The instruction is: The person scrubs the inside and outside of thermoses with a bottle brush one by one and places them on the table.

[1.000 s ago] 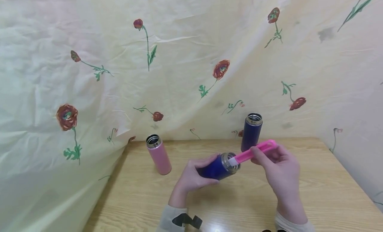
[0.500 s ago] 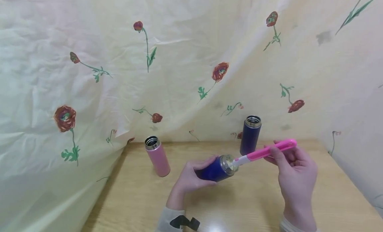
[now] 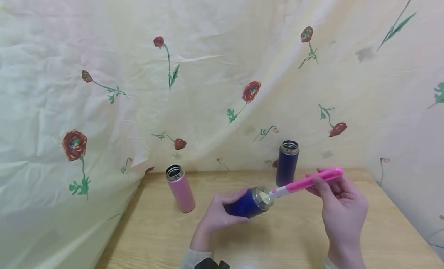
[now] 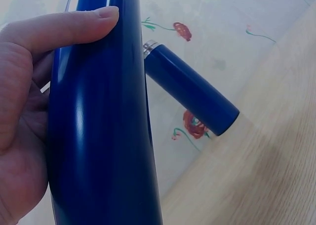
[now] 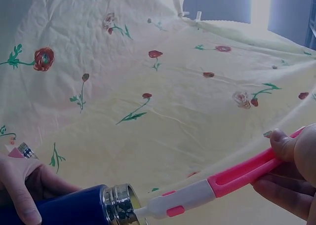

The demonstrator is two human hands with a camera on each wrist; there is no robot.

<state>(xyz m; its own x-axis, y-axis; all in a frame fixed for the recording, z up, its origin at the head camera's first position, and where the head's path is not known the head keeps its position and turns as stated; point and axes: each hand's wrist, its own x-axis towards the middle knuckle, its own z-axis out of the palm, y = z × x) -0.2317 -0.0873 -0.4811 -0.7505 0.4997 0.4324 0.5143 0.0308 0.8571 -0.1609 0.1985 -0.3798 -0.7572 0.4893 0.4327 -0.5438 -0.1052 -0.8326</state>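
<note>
My left hand (image 3: 216,217) grips a blue thermos bottle (image 3: 243,204) tilted above the table, its open steel mouth facing right. The thumb lies across the blue body (image 4: 98,136) in the left wrist view. With my right hand (image 3: 345,207) I pinch the pink handle of a bottle brush (image 3: 301,183) by its far end. The brush's white neck (image 5: 182,201) points into the bottle mouth (image 5: 121,203). A pale, cream-coloured head shows at the rim in the head view; the rest of it is hidden inside.
A second dark blue bottle (image 3: 287,167) without a lid stands upright at the back, behind the brush. To the left stands an open pink bottle (image 3: 181,192). The wooden table (image 3: 156,238) ends at a flower-printed cloth (image 3: 201,107).
My right hand has drawn the brush outward to the right, so its white neck and pale head show at the mouth. The left hand keeps its grip; the head view has tilted up slightly.
</note>
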